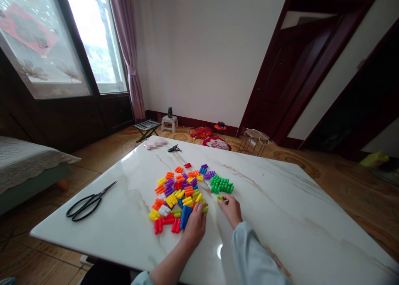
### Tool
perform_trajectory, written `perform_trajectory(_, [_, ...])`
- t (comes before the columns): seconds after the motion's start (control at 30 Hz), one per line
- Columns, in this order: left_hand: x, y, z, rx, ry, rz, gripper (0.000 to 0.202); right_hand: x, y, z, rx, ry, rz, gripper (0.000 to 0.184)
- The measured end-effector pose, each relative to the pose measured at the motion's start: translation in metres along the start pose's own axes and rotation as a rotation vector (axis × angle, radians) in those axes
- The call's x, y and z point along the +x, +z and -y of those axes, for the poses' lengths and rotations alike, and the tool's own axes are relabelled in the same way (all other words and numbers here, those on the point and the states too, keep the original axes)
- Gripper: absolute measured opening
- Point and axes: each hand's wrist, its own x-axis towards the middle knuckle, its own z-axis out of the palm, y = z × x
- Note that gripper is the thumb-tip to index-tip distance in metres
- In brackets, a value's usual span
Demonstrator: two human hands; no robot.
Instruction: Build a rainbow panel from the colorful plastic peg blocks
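Observation:
A heap of small plastic building pieces (pixel 179 193) in red, orange, yellow, blue and purple lies on a white marble table (pixel 280 202). Just right of it sits a cluster of joined green pieces (pixel 221 184). My left hand (pixel 195 225) rests at the heap's near right edge, fingers curled on a yellow-green piece (pixel 205 209). My right hand (pixel 231 209) is a little to the right, pinching a small yellow-green piece (pixel 220 198) just below the green cluster.
Black scissors (pixel 89 202) lie near the table's left edge. Keys (pixel 173 148) and a small pale item (pixel 156 143) lie at the far edge. Stools, a folding stool and toys stand on the floor by the back wall. A bed is at left.

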Motion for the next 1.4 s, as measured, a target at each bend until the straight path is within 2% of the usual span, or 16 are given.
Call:
perform_trajectory(0.13, [0.0,0.0,-0.002,-0.026,-0.009,-0.013,0.027,0.0,0.011,0.004,0.08,-0.007,-0.04,0.02])
perform_trajectory(0.43, [0.0,0.0,-0.001,-0.032,-0.012,-0.013,0.029,0.007,0.036,0.027,0.24,-0.064,-0.022,0.023])
perform_trajectory(0.6, [-0.001,0.001,0.001,-0.038,-0.014,-0.012,0.029,0.009,0.042,0.032,0.273,-0.046,-0.014,0.02])
perform_trajectory(0.67, [-0.001,0.0,0.0,-0.043,-0.012,-0.017,0.028,0.006,0.039,0.029,0.299,-0.067,-0.043,0.021])
perform_trajectory(0.77, [0.0,0.0,-0.003,-0.052,-0.011,-0.025,0.027,0.002,0.03,0.013,0.307,-0.077,-0.16,0.029])
perform_trajectory(0.93, [0.0,-0.002,-0.006,-0.058,-0.018,-0.029,0.027,0.007,0.016,-0.024,0.238,0.077,-0.319,0.039])
perform_trajectory(1.07, [0.0,-0.002,-0.005,-0.049,-0.008,-0.036,0.027,0.018,0.017,-0.035,0.213,0.113,-0.315,0.037])
perform_trajectory(1.2, [-0.002,-0.001,-0.003,-0.027,0.001,-0.032,0.027,0.025,0.022,-0.032,0.191,0.103,-0.291,0.035])
perform_trajectory(1.4, [-0.003,0.0,-0.002,0.014,0.012,-0.034,0.03,0.022,0.025,-0.029,0.158,0.086,-0.265,0.03])
